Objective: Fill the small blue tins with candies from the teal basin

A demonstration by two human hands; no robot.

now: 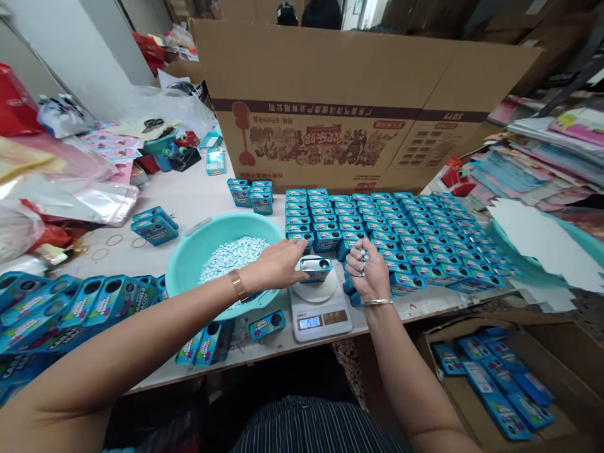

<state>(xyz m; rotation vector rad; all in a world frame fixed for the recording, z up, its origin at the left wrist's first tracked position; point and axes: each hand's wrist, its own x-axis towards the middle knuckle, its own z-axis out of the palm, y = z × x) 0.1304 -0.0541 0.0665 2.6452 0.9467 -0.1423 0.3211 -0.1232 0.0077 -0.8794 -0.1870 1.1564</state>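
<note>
Counter (189, 195), carton (330, 75), basin (182, 264), scale (325, 322), hands, tin (315, 270), pellets (233, 257).
Counter, viewed from my remote post: carton upright behind the packed tin rows (415, 242); basin left of the scale, part-filled with pellets; scale at the front edge, display lit, its decimal point unclear to me. Left hand (278, 263): thumb and fingers parted at the tin's left end; contact I cannot tell. Right hand (372, 270): curled tight around some pellets, just right of the scale. Tin: on the scale's pan; whether its top is open, I cannot tell. Handling, as I judge it: tin centred on the pan; left hand well off it before I trust a reading; right hand kept closed until low, then loosened gradually, as pellets could scatter.
</note>
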